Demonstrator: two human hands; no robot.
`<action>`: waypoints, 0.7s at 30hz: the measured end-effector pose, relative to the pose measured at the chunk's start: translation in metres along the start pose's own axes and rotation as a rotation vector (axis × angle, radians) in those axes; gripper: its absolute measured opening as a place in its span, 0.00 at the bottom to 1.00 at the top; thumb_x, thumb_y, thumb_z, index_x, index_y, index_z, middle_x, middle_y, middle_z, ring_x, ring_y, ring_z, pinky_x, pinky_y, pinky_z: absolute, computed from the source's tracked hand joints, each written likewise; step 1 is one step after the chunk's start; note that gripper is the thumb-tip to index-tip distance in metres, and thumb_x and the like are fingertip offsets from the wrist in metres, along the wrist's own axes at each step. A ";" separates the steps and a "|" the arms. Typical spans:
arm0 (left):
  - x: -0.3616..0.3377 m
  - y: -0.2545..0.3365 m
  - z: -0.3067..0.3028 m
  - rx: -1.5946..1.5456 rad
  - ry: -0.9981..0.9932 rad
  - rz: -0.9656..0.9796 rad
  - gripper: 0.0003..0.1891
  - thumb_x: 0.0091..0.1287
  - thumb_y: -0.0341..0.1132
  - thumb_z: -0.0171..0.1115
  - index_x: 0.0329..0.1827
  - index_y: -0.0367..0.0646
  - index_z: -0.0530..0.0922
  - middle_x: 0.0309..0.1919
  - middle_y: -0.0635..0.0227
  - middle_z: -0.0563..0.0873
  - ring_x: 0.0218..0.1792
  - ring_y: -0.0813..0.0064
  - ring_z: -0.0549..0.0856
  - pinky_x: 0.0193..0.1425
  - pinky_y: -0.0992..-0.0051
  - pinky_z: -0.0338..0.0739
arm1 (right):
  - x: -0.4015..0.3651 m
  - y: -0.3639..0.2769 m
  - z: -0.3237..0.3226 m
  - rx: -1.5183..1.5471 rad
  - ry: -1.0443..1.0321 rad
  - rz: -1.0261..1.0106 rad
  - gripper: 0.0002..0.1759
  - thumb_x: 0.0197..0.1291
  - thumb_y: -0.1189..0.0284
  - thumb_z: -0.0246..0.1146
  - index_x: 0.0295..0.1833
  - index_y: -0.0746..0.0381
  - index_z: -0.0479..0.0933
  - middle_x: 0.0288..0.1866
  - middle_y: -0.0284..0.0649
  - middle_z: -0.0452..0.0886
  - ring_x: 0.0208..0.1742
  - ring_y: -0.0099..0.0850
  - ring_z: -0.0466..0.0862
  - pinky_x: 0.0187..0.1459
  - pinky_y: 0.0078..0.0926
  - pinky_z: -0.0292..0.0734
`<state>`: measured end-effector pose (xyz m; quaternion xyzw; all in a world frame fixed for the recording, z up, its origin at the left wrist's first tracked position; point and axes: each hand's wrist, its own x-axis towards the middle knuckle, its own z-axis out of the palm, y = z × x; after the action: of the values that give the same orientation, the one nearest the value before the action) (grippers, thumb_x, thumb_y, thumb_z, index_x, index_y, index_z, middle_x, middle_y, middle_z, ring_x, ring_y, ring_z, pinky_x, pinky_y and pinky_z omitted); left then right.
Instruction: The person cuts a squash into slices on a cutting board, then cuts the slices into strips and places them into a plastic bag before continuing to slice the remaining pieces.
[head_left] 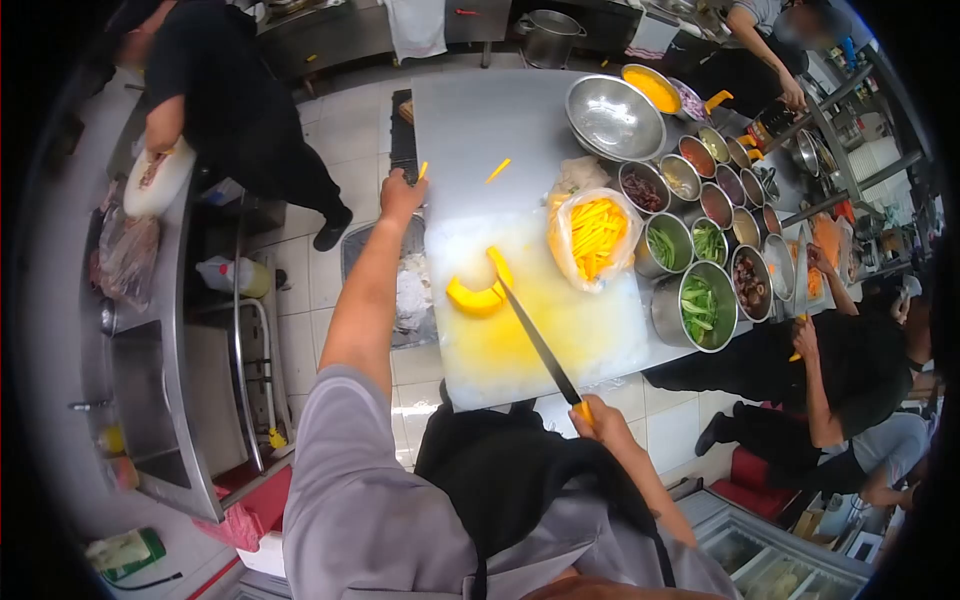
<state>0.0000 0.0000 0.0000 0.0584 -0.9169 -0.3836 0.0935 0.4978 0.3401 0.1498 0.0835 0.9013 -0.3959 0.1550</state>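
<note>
My right hand (pixel 607 425) is closed round the yellow handle of a long kitchen knife (pixel 545 350), its blade slanting over the white cutting board (pixel 610 345). By the blade's tip lie a curved yellow piece of cut produce (pixel 474 298), perhaps squash, and a smaller yellow slice (pixel 499 266). My left hand (pixel 402 196) is stretched out to the table's left edge, fingers pinched on a thin yellow strip (pixel 423 171). Another yellow strip (pixel 498 170) lies on the steel table (pixel 470 120). A plastic bag (pixel 597 238) full of yellow strips stands at the board's right.
Several steel pots of cut vegetables (pixel 706 305) crowd the table's right side, behind them a big steel bowl (pixel 615 115). A person in black (pixel 225 100) works at the left counter; others work at right. A dark bin (pixel 410 290) stands below the table's left edge.
</note>
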 end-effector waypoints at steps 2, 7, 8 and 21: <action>-0.008 0.014 0.010 -0.027 -0.034 0.073 0.18 0.68 0.44 0.73 0.53 0.41 0.89 0.43 0.49 0.93 0.48 0.46 0.92 0.57 0.52 0.85 | -0.027 -0.005 -0.016 0.017 -0.023 0.033 0.13 0.76 0.67 0.67 0.56 0.63 0.78 0.33 0.51 0.85 0.34 0.50 0.87 0.37 0.42 0.80; 0.024 0.022 0.008 0.079 -0.020 0.191 0.11 0.71 0.36 0.64 0.38 0.38 0.88 0.40 0.46 0.91 0.45 0.41 0.90 0.52 0.51 0.84 | -0.019 -0.004 -0.006 0.130 -0.033 0.105 0.15 0.74 0.68 0.69 0.56 0.65 0.77 0.33 0.52 0.85 0.33 0.50 0.87 0.37 0.42 0.81; 0.023 0.039 0.006 0.057 -0.048 0.287 0.11 0.71 0.36 0.64 0.37 0.38 0.88 0.39 0.46 0.91 0.45 0.41 0.89 0.51 0.50 0.84 | -0.019 -0.004 -0.008 0.138 -0.026 0.115 0.15 0.74 0.67 0.70 0.57 0.65 0.77 0.34 0.53 0.85 0.34 0.51 0.87 0.37 0.42 0.81; -0.002 0.164 0.087 0.612 -0.416 0.630 0.06 0.65 0.25 0.64 0.39 0.38 0.90 0.43 0.47 0.92 0.46 0.48 0.91 0.52 0.57 0.87 | -0.032 0.019 -0.028 0.120 0.051 0.163 0.17 0.75 0.64 0.69 0.57 0.66 0.77 0.37 0.56 0.86 0.39 0.58 0.88 0.40 0.47 0.82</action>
<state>-0.0229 0.1748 0.0572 -0.2751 -0.9599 -0.0531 -0.0017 0.5267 0.3727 0.1663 0.1757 0.8698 -0.4330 0.1583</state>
